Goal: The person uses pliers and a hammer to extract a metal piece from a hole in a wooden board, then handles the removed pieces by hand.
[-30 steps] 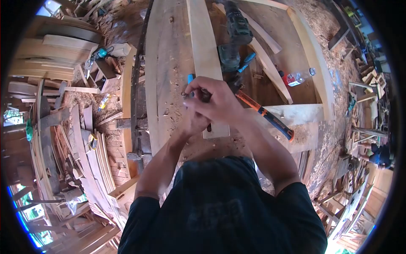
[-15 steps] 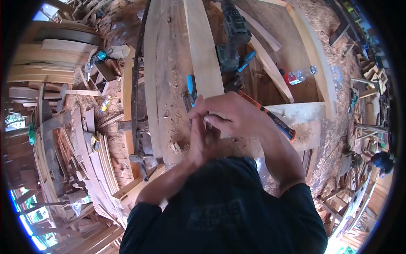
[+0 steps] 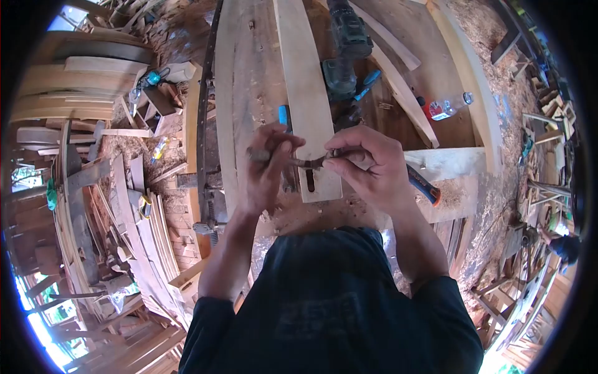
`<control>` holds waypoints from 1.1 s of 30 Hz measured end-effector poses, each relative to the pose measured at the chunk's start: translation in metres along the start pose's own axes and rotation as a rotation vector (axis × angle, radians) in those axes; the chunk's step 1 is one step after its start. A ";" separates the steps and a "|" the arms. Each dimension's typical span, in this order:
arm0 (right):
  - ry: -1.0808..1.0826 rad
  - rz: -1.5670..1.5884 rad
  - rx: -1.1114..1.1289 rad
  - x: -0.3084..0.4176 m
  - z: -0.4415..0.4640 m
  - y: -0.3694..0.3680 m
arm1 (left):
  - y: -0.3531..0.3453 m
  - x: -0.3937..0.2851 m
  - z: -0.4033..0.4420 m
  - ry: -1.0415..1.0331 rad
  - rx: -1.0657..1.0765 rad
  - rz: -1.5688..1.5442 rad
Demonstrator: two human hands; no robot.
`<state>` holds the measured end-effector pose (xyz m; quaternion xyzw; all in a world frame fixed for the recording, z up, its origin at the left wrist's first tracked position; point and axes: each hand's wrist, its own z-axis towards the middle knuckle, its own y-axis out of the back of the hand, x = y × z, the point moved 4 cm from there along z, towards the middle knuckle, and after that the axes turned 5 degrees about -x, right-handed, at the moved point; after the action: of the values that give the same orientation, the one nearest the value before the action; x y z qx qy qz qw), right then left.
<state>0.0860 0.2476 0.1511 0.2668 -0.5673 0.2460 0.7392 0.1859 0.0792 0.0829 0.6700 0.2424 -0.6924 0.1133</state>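
My left hand [image 3: 266, 167] is closed around a slim, dark rod-like piece [image 3: 306, 164], whose exact kind I cannot make out. Its blunt end pokes out on the left side of my fingers. On the other side, my right hand [image 3: 372, 163] pinches the piece's right end between thumb and fingertips. Both hands are above the near end of a long pale board [image 3: 305, 81], which has a dark slot [image 3: 311, 181] cut through it. Beside that board lies a blue-handled tool [image 3: 284, 116], partly hidden by my left hand.
A cordless drill [image 3: 347, 53] lies on the workbench [image 3: 255, 68], near another blue-handled tool [image 3: 367, 84]. An orange-and-black handle [image 3: 425, 187] sticks out past my right wrist. Farther right lies a plastic bottle [image 3: 447, 107]. A clamp [image 3: 208, 227] sits at the left edge; wood pieces lie around.
My hands have moved apart from being close together, left hand leftward and right hand rightward. The rod-like piece now shows between them, and the board's slotted end is uncovered.
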 end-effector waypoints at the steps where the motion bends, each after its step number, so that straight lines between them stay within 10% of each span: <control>1: -0.012 0.017 -0.025 -0.003 -0.004 -0.002 | -0.003 0.000 0.004 0.003 0.009 0.001; 16: 0.091 -0.236 -0.260 0.004 -0.027 -0.026 | -0.037 -0.026 0.023 0.105 0.615 0.137; 33: 0.235 -0.525 -0.134 0.002 -0.033 -0.046 | -0.035 0.001 0.026 -0.201 0.636 -0.011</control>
<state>0.1406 0.2360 0.1402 0.3247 -0.4045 0.0376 0.8542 0.1465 0.0970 0.0877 0.5989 0.0054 -0.7966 -0.0816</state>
